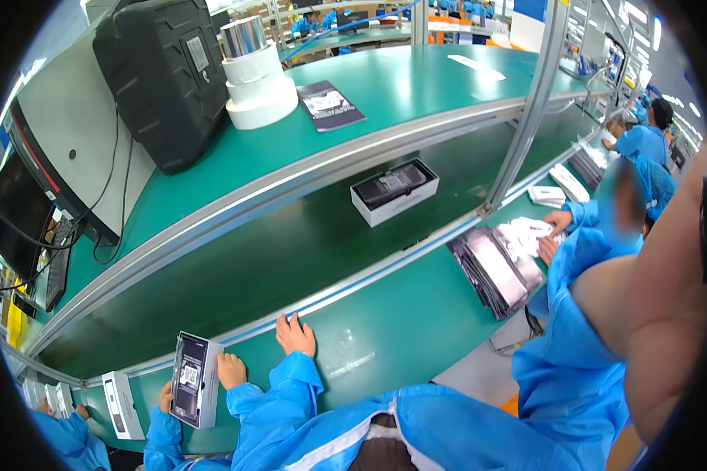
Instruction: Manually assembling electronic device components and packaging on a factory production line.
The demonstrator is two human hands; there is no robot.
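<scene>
Head: left hand [295, 337] spread at tabletop [401, 314] rear edge; right hand [656, 322], can't tell; white box [404, 204] beyond holds dark packet [391, 183].

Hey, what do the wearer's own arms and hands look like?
The left hand is ungloved, its left sleeve loose, creased and bright blue. The right hand looks ungloved too, its right sleeve matching. No markings show on either sleeve.
</scene>
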